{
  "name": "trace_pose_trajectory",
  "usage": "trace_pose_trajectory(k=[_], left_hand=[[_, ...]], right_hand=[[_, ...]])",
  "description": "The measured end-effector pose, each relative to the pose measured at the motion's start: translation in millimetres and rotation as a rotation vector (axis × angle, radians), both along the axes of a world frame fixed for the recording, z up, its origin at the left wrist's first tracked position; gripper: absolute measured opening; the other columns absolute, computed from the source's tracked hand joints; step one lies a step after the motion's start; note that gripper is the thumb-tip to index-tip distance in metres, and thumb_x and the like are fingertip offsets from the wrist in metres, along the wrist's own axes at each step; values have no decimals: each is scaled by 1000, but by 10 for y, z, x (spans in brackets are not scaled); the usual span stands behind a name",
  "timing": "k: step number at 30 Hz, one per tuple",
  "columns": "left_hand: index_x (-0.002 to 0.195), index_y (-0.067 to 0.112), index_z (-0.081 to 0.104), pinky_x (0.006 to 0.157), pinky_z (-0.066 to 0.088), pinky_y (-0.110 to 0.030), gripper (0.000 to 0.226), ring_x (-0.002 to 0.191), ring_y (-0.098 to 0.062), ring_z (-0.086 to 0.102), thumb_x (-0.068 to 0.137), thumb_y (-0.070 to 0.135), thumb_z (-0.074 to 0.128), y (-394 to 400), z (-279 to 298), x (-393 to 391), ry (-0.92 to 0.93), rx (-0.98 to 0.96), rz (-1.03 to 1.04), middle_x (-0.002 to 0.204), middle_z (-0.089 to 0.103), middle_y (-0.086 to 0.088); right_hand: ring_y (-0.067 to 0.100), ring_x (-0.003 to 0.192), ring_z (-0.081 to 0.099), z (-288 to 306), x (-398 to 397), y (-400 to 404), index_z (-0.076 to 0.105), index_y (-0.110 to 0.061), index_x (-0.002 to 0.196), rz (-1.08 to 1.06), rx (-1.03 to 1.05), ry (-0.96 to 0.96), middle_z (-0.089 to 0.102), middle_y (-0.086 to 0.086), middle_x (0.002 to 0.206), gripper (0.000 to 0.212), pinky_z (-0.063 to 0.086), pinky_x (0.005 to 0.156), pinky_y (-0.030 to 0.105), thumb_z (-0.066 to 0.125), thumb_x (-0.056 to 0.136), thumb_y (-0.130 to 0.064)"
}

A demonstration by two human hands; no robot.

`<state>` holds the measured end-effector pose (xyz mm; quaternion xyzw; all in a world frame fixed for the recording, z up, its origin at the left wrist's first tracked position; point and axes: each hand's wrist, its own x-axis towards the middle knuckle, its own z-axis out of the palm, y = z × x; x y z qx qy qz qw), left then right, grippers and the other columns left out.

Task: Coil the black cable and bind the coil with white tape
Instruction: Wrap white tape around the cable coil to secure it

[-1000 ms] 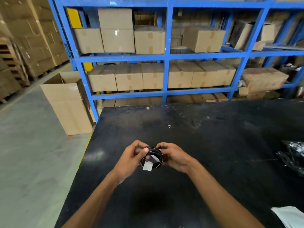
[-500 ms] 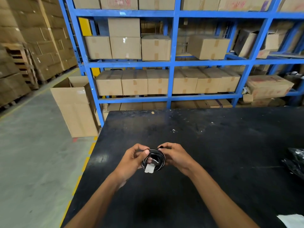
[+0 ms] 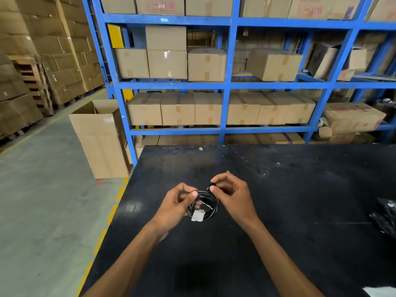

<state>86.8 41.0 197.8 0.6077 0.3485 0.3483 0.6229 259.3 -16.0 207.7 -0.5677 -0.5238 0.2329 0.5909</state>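
Both hands up over a matt black worktop point(image 3: 278, 211), working one small object between them.

Object: a small round coil of thin black cable point(image 3: 203, 205), several turns, held upright-ish and clear of the worktop surface as far as can be told. A short flat tab of white tape point(image 3: 197, 215) sits on the coil's lower edge, on the side nearest the camera. A thin white strip crosses the inside of the ring above it.

Left hand point(image 3: 174, 207): grip closed on the coil's left rim, thumb tip on top of the turns, other fingers curled behind and partly showing through the ring.

Right hand point(image 3: 232, 197): thumb and forefinger pinched together on a small black piece at the coil's upper right, just above the left-hand grip; whether that piece is the cable's end cannot be told. Remaining fingers loosely curled, not touching the coil.

Well to the right of the grip, at the worktop's edge of view: a crumpled black plastic bag point(image 3: 385, 219). Lower right corner: a white sheet point(image 3: 380, 292). Beyond the worktop, blue steel racking point(image 3: 227, 84) loaded with brown cardboard cartons point(image 3: 205, 65).
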Motion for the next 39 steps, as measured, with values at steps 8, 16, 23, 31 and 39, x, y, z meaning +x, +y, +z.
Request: trace_pose_trajectory(k=[8, 16, 23, 31, 39], left_hand=[[103, 3, 60, 76, 53, -36, 15, 77, -17, 68, 97, 16, 56, -4, 16, -21, 10, -29, 55, 84, 70, -14], [103, 2, 61, 70, 55, -29, 15, 73, -16, 70, 96, 15, 58, 12, -22, -12, 24, -44, 45, 83, 72, -13], [101, -2, 58, 60, 50, -16, 13, 68, -8, 69, 97, 11, 56, -8, -102, 42, 133, 69, 64, 81, 69, -12], [100, -2, 57, 61, 51, -17, 13, 68, -6, 66, 98, 10, 54, -49, -191, 5, 186, 144, 61, 79, 68, -10], [98, -3, 57, 64, 50, -18, 12, 69, -5, 67, 98, 9, 54, -59, -265, -3, 200, 167, 63, 81, 70, -11]], right_hand=[[6, 84, 75, -14, 4, -76, 79, -19, 91, 90, 69, -234, 78, -10, 88, 17, 60, 81, 26, 75, 81, -7], [7, 86, 73, 22, 81, -140, 79, -15, 90, 164, 24, -504, 78, 3, 94, 26, 58, 83, 17, 90, 68, -25], [12, 65, 70, -49, 78, -96, 69, -19, 78, 141, -49, -643, 73, -4, 71, 6, 58, 67, 36, 69, 82, -23], [7, 63, 69, -183, 27, -93, 59, -20, 76, 108, -73, -536, 72, -4, 67, 13, 54, 60, 23, 67, 87, -18], [14, 54, 62, -360, -79, -34, 58, -14, 74, -33, -54, -408, 69, -1, 59, 18, 47, 55, 30, 66, 84, -2]])
